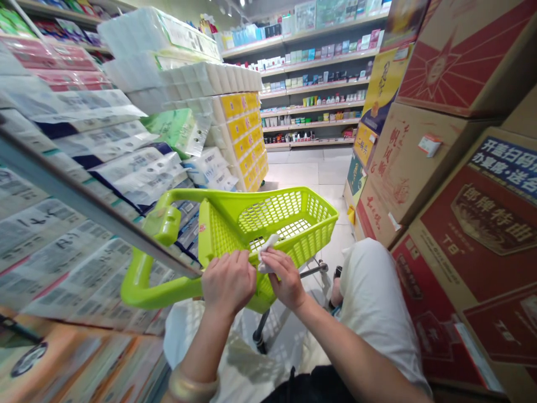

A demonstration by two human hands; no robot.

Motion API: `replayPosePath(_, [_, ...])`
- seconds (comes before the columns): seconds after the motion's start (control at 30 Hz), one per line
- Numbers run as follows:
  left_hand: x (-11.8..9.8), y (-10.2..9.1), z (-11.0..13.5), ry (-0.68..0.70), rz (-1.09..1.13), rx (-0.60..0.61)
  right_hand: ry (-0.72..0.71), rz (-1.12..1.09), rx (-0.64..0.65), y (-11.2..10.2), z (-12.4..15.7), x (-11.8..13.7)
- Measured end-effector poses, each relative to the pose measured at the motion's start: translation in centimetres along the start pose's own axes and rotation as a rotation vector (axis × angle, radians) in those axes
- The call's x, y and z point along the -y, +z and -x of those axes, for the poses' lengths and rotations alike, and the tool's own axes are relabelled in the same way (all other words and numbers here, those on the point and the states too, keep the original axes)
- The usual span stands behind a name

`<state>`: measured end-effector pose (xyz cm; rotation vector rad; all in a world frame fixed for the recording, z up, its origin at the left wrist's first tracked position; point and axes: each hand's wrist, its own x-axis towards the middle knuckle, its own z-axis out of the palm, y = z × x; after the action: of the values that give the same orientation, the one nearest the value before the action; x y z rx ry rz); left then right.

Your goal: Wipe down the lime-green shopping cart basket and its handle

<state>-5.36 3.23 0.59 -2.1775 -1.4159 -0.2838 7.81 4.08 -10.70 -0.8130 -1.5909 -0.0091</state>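
Observation:
A lime-green shopping cart (319, 224) with a perforated basket stands in front of me, turned to the right. My left hand (229, 280) is closed in a fist over its near side bar. A long grey pole (104, 201) slants down from the upper left and meets this fist; whether the fingers also hold it I cannot tell. Close beside it, my right hand (285, 277) pinches a crumpled white tissue or cloth (267, 254) against the basket's near rim. The looped green handle (140, 285) is left of my hands. Inside the basket I see only the grid floor.
Wrapped paper packs (121, 173) are stacked along the left, topped by bundled white rolls (142, 33). Red and brown cartons (403, 162) rise close on the right. Shelves of small goods (323, 89) line the back, beyond a tiled floor (302, 168). My bent knee (369, 268) is beside the cart.

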Motion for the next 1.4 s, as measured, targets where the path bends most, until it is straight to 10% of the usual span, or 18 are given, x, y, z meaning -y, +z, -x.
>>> replayPosePath(0.2, [0.0,0.3,-0.2,-0.014,0.007,-0.021,0.129,0.276,-0.073,-3.5,1.2,-5.3])
replayPosePath(0.5, [0.0,0.7,-0.8,0.005,0.000,-0.032,0.085,0.076,0.070,1.7,-1.0,1.2])
replayPosePath(0.67, [0.5,0.7,-0.6,0.012,0.019,-0.021,0.061,0.200,0.128,-1.0,-0.5,-2.1])
replayPosePath(0.83, [0.6,0.9,-0.7,0.008,0.022,-0.040,0.309,0.425,-0.084,-4.5,0.3,-6.6])
replayPosePath(1.17, [0.6,0.7,-0.6,0.009,0.015,-0.038,0.234,0.029,0.033,-2.9,-3.4,-0.7])
replayPosePath(1.4, [0.9,0.8,-0.1,0.013,0.015,-0.047,0.329,0.139,0.106,-4.0,-5.1,-3.0])
